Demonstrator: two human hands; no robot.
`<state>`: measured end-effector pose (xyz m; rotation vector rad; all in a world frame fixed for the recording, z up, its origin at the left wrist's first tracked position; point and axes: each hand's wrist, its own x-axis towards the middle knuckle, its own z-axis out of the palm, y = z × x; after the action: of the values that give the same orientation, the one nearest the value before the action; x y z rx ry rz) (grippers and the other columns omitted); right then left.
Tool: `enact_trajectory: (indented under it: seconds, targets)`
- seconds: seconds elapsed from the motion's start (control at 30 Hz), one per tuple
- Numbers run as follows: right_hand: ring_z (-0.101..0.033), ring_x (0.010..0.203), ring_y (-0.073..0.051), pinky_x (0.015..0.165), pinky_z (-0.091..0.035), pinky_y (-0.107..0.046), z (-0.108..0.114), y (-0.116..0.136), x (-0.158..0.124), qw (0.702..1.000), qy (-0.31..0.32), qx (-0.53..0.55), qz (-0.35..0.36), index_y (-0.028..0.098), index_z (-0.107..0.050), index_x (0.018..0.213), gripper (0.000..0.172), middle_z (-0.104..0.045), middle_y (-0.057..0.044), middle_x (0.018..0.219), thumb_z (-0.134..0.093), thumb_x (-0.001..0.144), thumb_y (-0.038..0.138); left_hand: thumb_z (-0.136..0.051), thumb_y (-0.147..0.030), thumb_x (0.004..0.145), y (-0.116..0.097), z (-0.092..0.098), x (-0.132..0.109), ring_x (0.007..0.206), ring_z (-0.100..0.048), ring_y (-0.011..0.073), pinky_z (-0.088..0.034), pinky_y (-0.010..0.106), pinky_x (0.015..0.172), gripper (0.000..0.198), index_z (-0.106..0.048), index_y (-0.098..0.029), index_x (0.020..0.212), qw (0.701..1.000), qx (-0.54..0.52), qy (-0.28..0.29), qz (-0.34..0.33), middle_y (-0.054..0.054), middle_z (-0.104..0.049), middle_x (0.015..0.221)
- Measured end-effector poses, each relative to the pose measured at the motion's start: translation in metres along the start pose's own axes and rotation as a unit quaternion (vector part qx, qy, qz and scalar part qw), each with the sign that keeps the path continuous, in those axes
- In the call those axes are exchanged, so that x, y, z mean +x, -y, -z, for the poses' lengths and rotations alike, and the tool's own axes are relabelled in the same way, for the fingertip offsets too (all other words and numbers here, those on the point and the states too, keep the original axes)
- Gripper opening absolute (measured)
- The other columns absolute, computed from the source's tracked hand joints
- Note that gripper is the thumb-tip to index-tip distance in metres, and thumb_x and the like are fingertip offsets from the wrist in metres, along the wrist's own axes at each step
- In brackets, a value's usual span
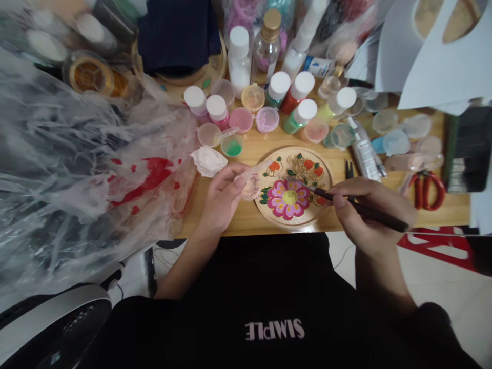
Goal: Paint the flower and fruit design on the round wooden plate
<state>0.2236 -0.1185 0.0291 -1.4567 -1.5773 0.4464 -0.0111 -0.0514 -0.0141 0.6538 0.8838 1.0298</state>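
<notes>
A round wooden plate (325, 164) lies near the table's front edge, bearing a pink flower with a yellow centre, green leaves and orange fruits in gold outlines. My right hand (369, 210) is closed around a dark-handled paintbrush (378, 215); its tip is over the plate beside the flower, and whether it touches cannot be made out. Between the fingers of my left hand (225, 197) is a small translucent plastic cup (251, 188) at the plate's left rim. A crumpled white tissue (209, 161) lies just beyond that hand.
Several white-capped paint bottles (279, 87) and small cups, one with green paint (232, 147), stand behind the plate. Red-handled scissors (427, 190) and a metal tube (363, 148) lie to the right. Clear plastic wrapping (96, 179) covers the left side.
</notes>
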Motion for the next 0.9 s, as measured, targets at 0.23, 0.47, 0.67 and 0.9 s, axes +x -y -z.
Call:
enact_trajectory:
  seconds: [0.23, 0.47, 0.67, 0.9]
  targets:
    - [-0.073, 0.064, -0.017, 0.057, -0.061, -0.03, 0.001, 0.0021, 0.0021, 1.0, 0.002, 0.002, -0.003, 0.026, -0.076, 0.085, 0.007, -0.078, 0.0, 0.075, -0.073, 0.085, 0.02, -0.089, -0.057, 0.069, 0.0004, 0.0011, 0.0003, 0.073, -0.063, 0.0118, -0.052, 0.026, 0.068, 0.044, -0.072, -0.02, 0.085, 1.0, 0.011, 0.008, -0.006, 0.0, -0.067, 0.082]
    - [-0.072, 0.063, -0.016, 0.056, -0.059, -0.029, 0.0007, 0.0034, 0.003, 1.0, 0.007, -0.002, 0.008, 0.026, -0.075, 0.084, 0.009, -0.078, 0.0, 0.075, -0.072, 0.085, 0.017, -0.089, -0.057, 0.069, 0.0002, 0.002, 0.0004, 0.074, -0.063, 0.0126, -0.05, 0.027, 0.067, 0.044, -0.073, -0.02, 0.086, 1.0, 0.011, 0.017, -0.002, 0.0, -0.067, 0.083]
    - [-0.07, 0.059, -0.015, 0.051, -0.055, -0.027, -0.0002, 0.007, 0.0063, 1.0, 0.008, -0.01, -0.009, 0.029, -0.074, 0.083, 0.011, -0.076, 0.003, 0.071, -0.072, 0.087, 0.02, -0.089, -0.054, 0.071, -0.0015, 0.0001, -0.0006, 0.074, -0.064, 0.0124, -0.051, 0.028, 0.066, 0.04, -0.073, -0.02, 0.085, 1.0, 0.002, 0.015, -0.002, 0.0, -0.068, 0.082]
    - [-0.067, 0.054, -0.013, 0.047, -0.05, -0.025, -0.0017, 0.0092, 0.0067, 1.0, -0.022, 0.004, -0.021, 0.024, -0.074, 0.075, 0.012, -0.074, 0.001, 0.065, -0.075, 0.084, 0.017, -0.089, -0.055, 0.07, -0.0015, 0.0004, -0.0004, 0.071, -0.064, 0.012, -0.051, 0.027, 0.064, 0.041, -0.073, -0.02, 0.085, 1.0, 0.002, 0.014, -0.001, 0.0, -0.068, 0.081]
